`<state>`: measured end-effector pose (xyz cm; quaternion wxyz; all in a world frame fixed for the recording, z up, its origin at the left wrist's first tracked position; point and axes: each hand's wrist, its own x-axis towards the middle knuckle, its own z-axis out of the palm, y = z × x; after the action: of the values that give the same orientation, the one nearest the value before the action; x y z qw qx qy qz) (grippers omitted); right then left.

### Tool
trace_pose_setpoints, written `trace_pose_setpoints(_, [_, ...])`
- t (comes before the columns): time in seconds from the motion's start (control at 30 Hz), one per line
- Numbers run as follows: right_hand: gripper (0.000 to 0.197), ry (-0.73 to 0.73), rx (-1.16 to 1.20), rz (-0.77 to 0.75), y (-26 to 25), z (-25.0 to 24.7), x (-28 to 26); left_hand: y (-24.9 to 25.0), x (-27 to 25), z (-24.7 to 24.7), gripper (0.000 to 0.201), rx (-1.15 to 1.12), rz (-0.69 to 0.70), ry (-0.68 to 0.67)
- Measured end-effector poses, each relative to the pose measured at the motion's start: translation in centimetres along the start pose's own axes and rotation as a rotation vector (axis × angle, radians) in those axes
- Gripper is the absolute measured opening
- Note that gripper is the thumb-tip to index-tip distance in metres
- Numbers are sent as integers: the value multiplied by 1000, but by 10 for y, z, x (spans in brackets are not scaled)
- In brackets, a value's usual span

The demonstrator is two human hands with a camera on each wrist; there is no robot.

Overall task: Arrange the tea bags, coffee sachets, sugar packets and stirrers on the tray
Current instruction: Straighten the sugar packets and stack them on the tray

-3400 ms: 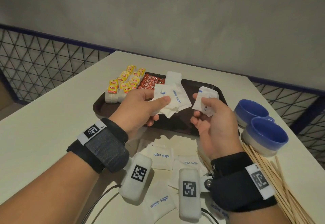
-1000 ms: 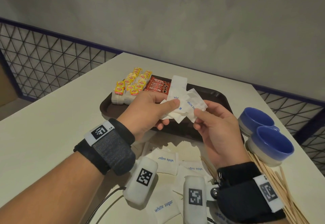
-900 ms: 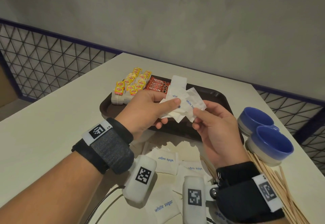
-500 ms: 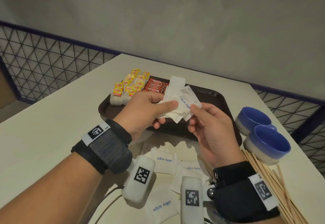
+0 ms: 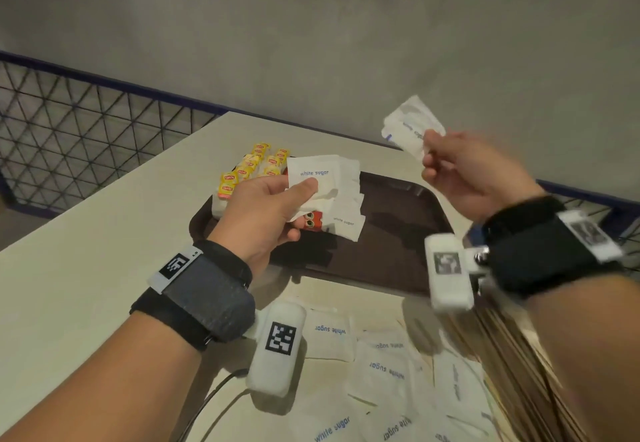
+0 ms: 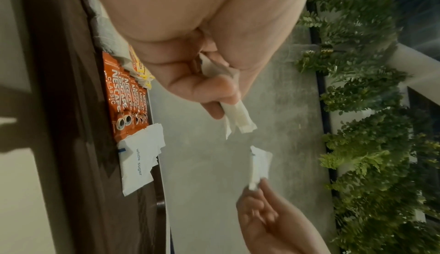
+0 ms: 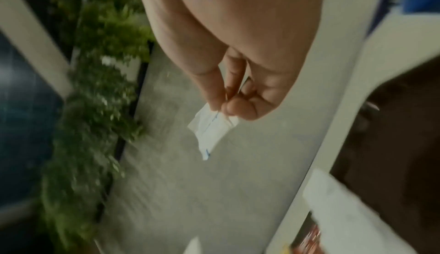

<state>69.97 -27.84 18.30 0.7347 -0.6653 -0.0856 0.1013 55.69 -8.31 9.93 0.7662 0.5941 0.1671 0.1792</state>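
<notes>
My left hand [image 5: 266,209] grips a small stack of white sugar packets [image 5: 320,178] over the left part of the dark brown tray [image 5: 398,233]; the same stack [image 6: 234,111] shows pinched between thumb and fingers in the left wrist view. My right hand [image 5: 464,171] is raised above the tray's far right corner and pinches one sugar packet [image 5: 412,126] by its edge, also the packet [image 7: 209,130] in the right wrist view. On the tray lie yellow tea bags [image 5: 252,167], red coffee sachets [image 6: 126,96] and a laid-down sugar packet [image 6: 138,160].
Several loose sugar packets [image 5: 384,365] lie on the white table [image 5: 86,268] in front of the tray. Wooden stirrers [image 5: 512,355] lie in a bundle at the right, partly under my right forearm. A wire fence [image 5: 69,140] runs behind the table's left side.
My right hand has pulled one sugar packet away from the left hand's stack and lifted it up and to the right. The left hand stays over the tray with its stack.
</notes>
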Motion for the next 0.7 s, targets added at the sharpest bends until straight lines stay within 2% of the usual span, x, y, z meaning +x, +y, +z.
trace_pose_setpoints(0.1, [13,-41,-351,-8,-6,13,46,-3,2,2,27,12,5,-1])
trace_pose_setpoints(0.2, [15,46,-663,16,12,15,90,-4,4,0,24,-2,8,10])
trace_pose_setpoints(0.27, [9,69,-786,84,28,11,115,-4,5,-3,21,-9,23,15])
trace_pose_setpoints(0.4, [12,5,-906,225,59,1,154,-3,10,-8,18,-27,50,33])
trace_pose_setpoints(0.63, [15,-1,-887,217,71,4,183,-4,8,-2,19,-95,57,36])
trace_pose_setpoints(0.7, [6,26,-846,194,74,5,189,-4,6,1,18,-103,68,27])
